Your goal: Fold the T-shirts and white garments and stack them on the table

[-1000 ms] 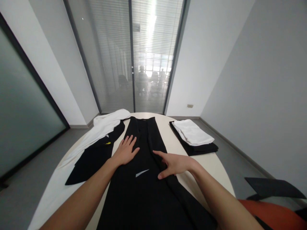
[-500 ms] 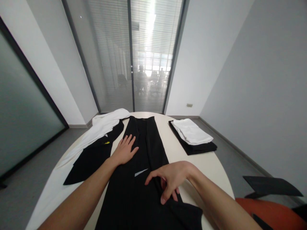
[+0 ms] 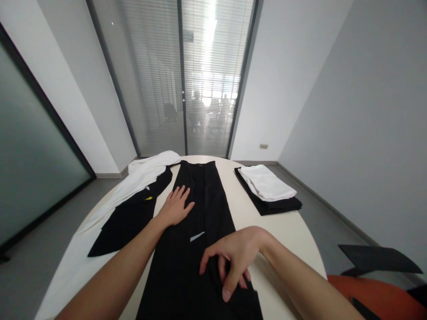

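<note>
I have the left hand [image 3: 176,209] flat on the black garment [image 3: 173,266], fingers spread and gripping nothing. The garment lies lengthwise on the table [image 3: 293,244]. The right hand [image 3: 233,255] is curled over the garment's right edge, nearer than its pale mark [image 3: 197,237], thumb and forefinger apart; I cannot tell whether it has any fabric pinched.

I judge this step as straightening that side while the left hand anchors it. The next move seems to call for lining up the edge without dragging the upper layer.

The garment's near end is cut off, and the right hand's undersides hide the cloth there. Black on black, I can't count its layers. To the garment's right sits a folded white cloth [image 3: 267,183] on black fabric [image 3: 287,206]; to its left, a loose white cloth [image 3: 153,162] partly covers a black piece [image 3: 130,226].
</note>
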